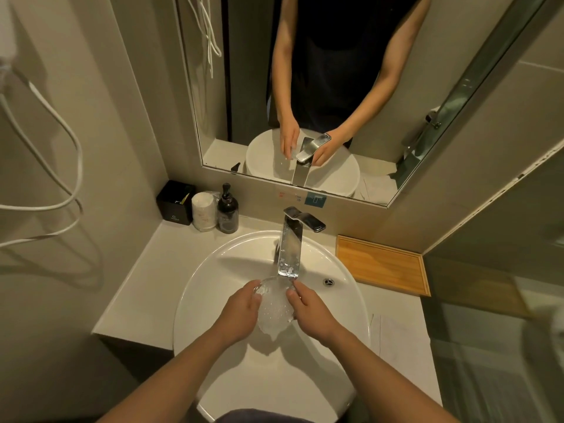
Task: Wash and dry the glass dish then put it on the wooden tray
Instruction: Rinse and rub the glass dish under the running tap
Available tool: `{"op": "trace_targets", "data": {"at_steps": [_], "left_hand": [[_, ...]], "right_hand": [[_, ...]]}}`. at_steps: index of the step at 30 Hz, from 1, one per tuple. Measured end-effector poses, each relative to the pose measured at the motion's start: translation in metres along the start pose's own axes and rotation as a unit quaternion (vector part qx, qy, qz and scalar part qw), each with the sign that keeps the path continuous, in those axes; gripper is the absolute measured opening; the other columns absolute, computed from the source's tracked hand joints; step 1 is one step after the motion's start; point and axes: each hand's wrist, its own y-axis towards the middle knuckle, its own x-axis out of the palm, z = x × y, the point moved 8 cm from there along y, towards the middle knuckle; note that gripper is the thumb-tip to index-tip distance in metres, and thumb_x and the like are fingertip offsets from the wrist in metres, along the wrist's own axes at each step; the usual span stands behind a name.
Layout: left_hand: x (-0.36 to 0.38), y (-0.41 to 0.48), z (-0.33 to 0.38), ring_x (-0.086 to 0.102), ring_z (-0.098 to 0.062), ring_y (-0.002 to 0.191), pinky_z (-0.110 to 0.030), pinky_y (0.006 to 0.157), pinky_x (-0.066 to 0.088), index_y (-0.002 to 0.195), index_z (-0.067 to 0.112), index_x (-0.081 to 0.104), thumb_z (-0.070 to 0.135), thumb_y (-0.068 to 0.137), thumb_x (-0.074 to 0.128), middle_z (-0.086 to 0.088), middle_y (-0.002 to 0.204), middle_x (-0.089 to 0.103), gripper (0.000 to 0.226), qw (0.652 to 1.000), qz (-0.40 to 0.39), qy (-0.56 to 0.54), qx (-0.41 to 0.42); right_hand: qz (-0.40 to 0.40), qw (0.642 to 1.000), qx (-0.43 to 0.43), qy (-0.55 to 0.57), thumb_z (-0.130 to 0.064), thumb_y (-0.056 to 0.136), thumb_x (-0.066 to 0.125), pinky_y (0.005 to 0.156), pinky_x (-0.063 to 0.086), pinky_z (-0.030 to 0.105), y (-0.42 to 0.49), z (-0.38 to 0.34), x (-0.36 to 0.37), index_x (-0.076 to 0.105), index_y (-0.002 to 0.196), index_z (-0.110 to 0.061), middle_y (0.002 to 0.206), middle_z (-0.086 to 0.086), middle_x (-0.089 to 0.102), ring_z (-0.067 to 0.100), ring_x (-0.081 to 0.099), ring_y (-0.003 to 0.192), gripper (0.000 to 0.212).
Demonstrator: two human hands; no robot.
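A clear glass dish [274, 303] is held over the white round basin [213, 270], right under the spout of the chrome tap [291, 242]. Water runs over the dish and spills off its lower edge. My left hand [239, 312] grips its left rim and my right hand [308, 311] grips its right rim. The wooden tray [384, 264] lies on the counter to the right of the basin, with nothing on it.
A black box [175, 201], a white roll [204, 210] and a dark pump bottle [227, 210] stand at the counter's back left. A mirror [335, 87] hangs behind the tap. White cords [61, 154] hang on the left wall. White cloth or paper [396, 340] lies right of the basin.
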Motion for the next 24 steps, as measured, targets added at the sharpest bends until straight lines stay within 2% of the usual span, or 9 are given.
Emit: {"op": "trace_targets", "data": {"at_steps": [3,7,10,14,17,19,20,22,24], "left_hand": [[0.004,-0.002,0.000,0.069,-0.027,0.099,-0.044,0.088,0.059,0.129,0.011,0.050,0.016,0.106,0.039,-0.011,0.114,0.068,0.026,0.999,0.013,-0.017,-0.028],[0.010,-0.001,-0.005,0.070,-0.028,0.098,-0.051,0.087,0.061,0.122,0.010,0.046,0.018,0.103,0.041,-0.012,0.110,0.065,0.021,0.998,-0.013,-0.031,-0.057],[0.007,0.006,0.001,0.069,-0.027,0.096,-0.051,0.089,0.058,0.124,0.016,0.049,0.025,0.105,0.041,-0.010,0.107,0.069,0.023,0.998,-0.031,0.027,-0.038],[0.007,0.007,0.003,0.070,-0.028,0.093,-0.049,0.085,0.059,0.116,0.007,0.048,0.024,0.106,0.038,-0.014,0.106,0.067,0.021,0.999,-0.018,0.018,-0.043],[0.014,0.004,-0.004,0.071,-0.025,0.089,-0.042,0.081,0.063,0.116,0.007,0.044,0.022,0.106,0.039,-0.017,0.108,0.067,0.019,0.997,-0.017,-0.041,-0.060],[0.017,0.005,-0.002,0.070,-0.020,0.078,-0.032,0.071,0.060,0.123,0.016,0.043,0.022,0.106,0.041,-0.012,0.100,0.070,0.018,0.996,-0.039,-0.055,-0.059],[0.016,0.006,0.000,0.069,-0.018,0.074,-0.028,0.067,0.057,0.124,0.019,0.044,0.023,0.106,0.041,-0.008,0.095,0.071,0.019,0.996,-0.048,-0.054,-0.057],[0.013,0.010,0.004,0.070,-0.019,0.078,-0.031,0.069,0.059,0.120,0.018,0.050,0.023,0.105,0.042,-0.005,0.094,0.070,0.018,0.996,-0.042,-0.058,-0.057],[0.011,0.013,0.002,0.072,-0.025,0.091,-0.044,0.081,0.062,0.115,0.016,0.052,0.023,0.104,0.042,-0.009,0.102,0.070,0.017,0.995,-0.031,-0.068,-0.068]], "right_hand": [[0.018,0.999,0.021,0.021,-0.026,0.110,0.039,0.094,0.056,0.036,-0.004,0.006,0.002,0.056,0.135,-0.025,0.112,-0.013,0.067,0.006,0.066,0.103,0.031],[0.011,0.999,0.024,0.024,-0.027,0.110,0.038,0.089,0.063,0.045,-0.003,0.010,0.004,0.053,0.141,-0.023,0.126,0.001,0.066,0.020,0.067,0.112,0.035],[0.010,1.000,0.000,-0.019,-0.027,0.109,0.039,0.096,0.058,0.043,-0.001,0.004,0.000,0.053,0.143,-0.024,0.129,-0.002,0.066,0.017,0.064,0.115,0.037],[0.034,0.998,0.039,0.027,-0.030,0.108,0.043,0.103,0.054,0.048,-0.001,0.019,0.001,0.053,0.140,-0.023,0.124,-0.003,0.068,0.015,0.066,0.113,0.035],[0.031,0.998,0.049,0.038,-0.028,0.110,0.039,0.086,0.062,0.040,-0.002,0.022,0.003,0.051,0.138,-0.020,0.121,0.002,0.066,0.021,0.069,0.103,0.032],[0.028,0.998,0.047,0.043,-0.025,0.111,0.038,0.072,0.061,0.030,0.001,0.020,0.001,0.053,0.135,-0.019,0.117,0.004,0.066,0.017,0.068,0.091,0.030],[0.028,0.998,0.041,0.040,-0.025,0.110,0.038,0.072,0.059,0.029,0.003,0.017,-0.001,0.055,0.133,-0.021,0.115,0.003,0.067,0.015,0.066,0.090,0.029],[0.026,0.999,0.030,0.034,-0.033,0.107,0.039,0.084,0.058,0.036,0.006,0.014,-0.003,0.053,0.135,-0.027,0.117,-0.001,0.068,0.014,0.066,0.098,0.032],[0.037,0.997,0.039,0.047,-0.038,0.105,0.041,0.099,0.056,0.043,0.006,0.018,-0.003,0.049,0.140,-0.030,0.123,-0.003,0.065,0.014,0.065,0.108,0.037]]}}
